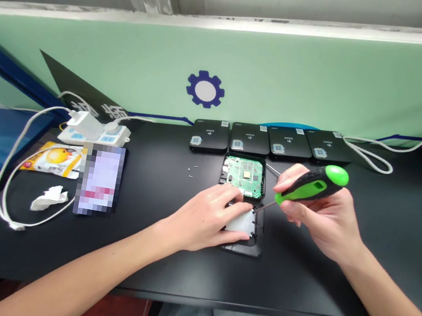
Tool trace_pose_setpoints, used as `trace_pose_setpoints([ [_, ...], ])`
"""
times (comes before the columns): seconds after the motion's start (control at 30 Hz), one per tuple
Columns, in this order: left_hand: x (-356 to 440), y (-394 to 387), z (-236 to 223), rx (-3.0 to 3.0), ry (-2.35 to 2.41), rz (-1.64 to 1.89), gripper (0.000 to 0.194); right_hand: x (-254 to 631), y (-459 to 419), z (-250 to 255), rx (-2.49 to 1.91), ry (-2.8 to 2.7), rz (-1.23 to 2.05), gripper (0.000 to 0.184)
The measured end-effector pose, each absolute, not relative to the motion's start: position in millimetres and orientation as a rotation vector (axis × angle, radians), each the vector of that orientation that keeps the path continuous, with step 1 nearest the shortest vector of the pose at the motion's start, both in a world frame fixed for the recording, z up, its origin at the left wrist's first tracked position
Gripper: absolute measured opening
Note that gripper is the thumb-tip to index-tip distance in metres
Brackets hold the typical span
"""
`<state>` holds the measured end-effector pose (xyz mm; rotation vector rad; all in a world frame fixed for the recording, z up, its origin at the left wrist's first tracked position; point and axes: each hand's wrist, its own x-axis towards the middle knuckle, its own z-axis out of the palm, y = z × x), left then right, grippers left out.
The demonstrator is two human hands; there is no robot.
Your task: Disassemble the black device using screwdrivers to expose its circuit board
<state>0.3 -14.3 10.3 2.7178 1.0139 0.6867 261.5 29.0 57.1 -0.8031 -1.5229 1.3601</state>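
An opened black box [243, 177] with a green circuit board inside lies on the black table [146, 255]. In front of it lies its black cover [244, 236] with a pale inner plate. My left hand [207, 216] rests flat on this cover, fingers stretched out and pressing it down. My right hand [317, 211] is closed round a green and black screwdriver [311, 185]. Its thin tip points down-left and meets the cover's far right corner.
Several closed black boxes [270, 142] stand in a row at the back. Tiny screws [191, 170] lie left of the open box. At the left are a white power strip [94, 130], a white cable [11, 167], a phone [100, 180], a yellow packet [53, 158] and crumpled tissue [49, 197].
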Motion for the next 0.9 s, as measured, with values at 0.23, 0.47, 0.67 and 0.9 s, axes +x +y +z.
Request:
trace_pose_setpoints([
  [0.23,0.3,-13.9,10.3,2.718,1.010,0.691,0.048,262.2,28.9,56.9,-0.803,-1.530,1.360,0.007],
  [0.47,-0.1,-14.0,8.8,2.722,1.014,0.689,0.049,265.9,29.8,53.1,-0.802,-1.522,1.371,0.014],
  [0.67,-0.1,-14.2,8.5,2.723,1.002,0.695,0.047,264.8,29.0,56.1,-0.794,-1.534,1.384,0.017],
  [0.9,0.2,-13.2,8.5,2.725,0.997,0.701,0.048,263.3,29.0,59.3,-0.782,-1.537,1.386,0.018],
])
